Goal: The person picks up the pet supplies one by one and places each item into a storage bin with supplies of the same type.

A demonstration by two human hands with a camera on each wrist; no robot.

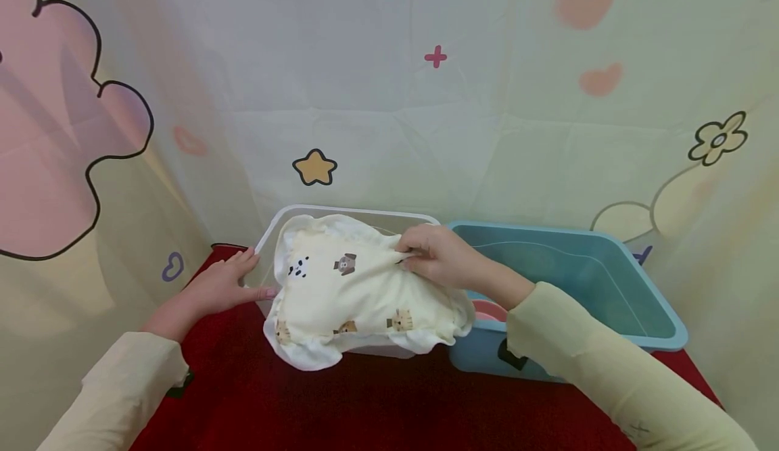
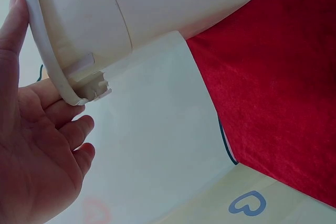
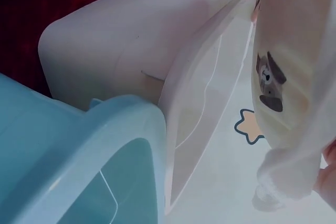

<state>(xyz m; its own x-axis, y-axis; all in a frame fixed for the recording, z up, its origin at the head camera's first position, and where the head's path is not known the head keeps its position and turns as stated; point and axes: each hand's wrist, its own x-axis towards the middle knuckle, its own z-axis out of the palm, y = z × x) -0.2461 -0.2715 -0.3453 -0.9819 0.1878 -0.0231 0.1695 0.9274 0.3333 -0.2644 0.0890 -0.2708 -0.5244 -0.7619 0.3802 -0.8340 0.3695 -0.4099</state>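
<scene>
A small cream pillow [image 1: 341, 289] with a white ruffled edge and printed animal faces is held over a white plastic bin [image 1: 292, 209]. My right hand [image 1: 441, 255] pinches the pillow's upper right part, bunching the cloth. In the right wrist view, the pillow [image 3: 294, 61] hangs beside the open top of the white bin [image 3: 115, 40]. My left hand [image 1: 228, 282] grips the left end of the white bin, its thumb close to the pillow's edge. In the left wrist view, its fingers [image 2: 73, 129] curl under the rim by the handle. The pillow hides most of the bin's inside.
A blue bin [image 1: 608, 289] stands right of the white one, with a pink item [image 1: 487, 310] partly visible inside, under my right forearm. Both bins stand on a red cloth [image 1: 377, 404]. A printed curtain [image 1: 377, 99] hangs behind.
</scene>
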